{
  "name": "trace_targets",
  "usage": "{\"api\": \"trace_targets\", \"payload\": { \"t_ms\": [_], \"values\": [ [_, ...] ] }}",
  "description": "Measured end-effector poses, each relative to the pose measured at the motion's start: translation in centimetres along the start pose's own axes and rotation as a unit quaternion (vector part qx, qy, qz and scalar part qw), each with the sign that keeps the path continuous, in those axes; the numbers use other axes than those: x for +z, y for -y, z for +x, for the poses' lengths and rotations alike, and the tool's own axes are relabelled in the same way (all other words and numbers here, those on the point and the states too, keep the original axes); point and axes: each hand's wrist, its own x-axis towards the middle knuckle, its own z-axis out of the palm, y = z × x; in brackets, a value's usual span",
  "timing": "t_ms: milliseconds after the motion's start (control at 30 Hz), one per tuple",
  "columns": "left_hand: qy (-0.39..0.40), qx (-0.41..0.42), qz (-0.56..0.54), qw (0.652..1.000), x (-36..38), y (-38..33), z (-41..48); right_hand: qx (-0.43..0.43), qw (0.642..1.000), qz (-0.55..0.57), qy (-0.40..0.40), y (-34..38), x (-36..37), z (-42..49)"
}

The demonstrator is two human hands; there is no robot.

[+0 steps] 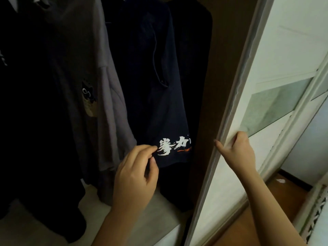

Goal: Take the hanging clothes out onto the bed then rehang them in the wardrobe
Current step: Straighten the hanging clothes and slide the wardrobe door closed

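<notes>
Wardrobe: grey shirt and navy garment hang inside.
Left grip: curled at navy garment hem; hold unclear.
Right grip: clasps sliding door edge.

Left hand left of sliding door, fingers loosely curled, right hand gripping the door's edge, 2 forearms outstretched

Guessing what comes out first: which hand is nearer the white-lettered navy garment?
Left hand: fingers at the navy garment, near its hem. Right hand grips the sliding door edge.
</notes>
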Motion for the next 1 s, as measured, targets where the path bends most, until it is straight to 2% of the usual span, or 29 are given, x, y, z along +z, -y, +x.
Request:
{"api": "trace_targets", "payload": {
  "t_ms": [300,600,800,1000],
  "values": [
    [-0.027,-0.010,0.061,0.998,-4.2,-1.1,-3.7,-0.095,0.995,0.041,-0.002,5.7,0.4,-7.8],
    [-0.082,-0.042,0.168,0.982,-10.8,-1.4,-6.8,-0.212,0.970,0.098,0.061,10.7,0.7,-14.5],
    [-0.149,-0.057,0.306,0.939,-16.3,-1.3,-9.1,-0.291,0.941,0.142,0.101,14.3,1.5,-18.9],
    [-0.239,-0.096,0.373,0.891,-20.3,-1.8,-10.6,-0.356,0.902,0.199,0.140,17.6,2.4,-22.7]
  ]
}}
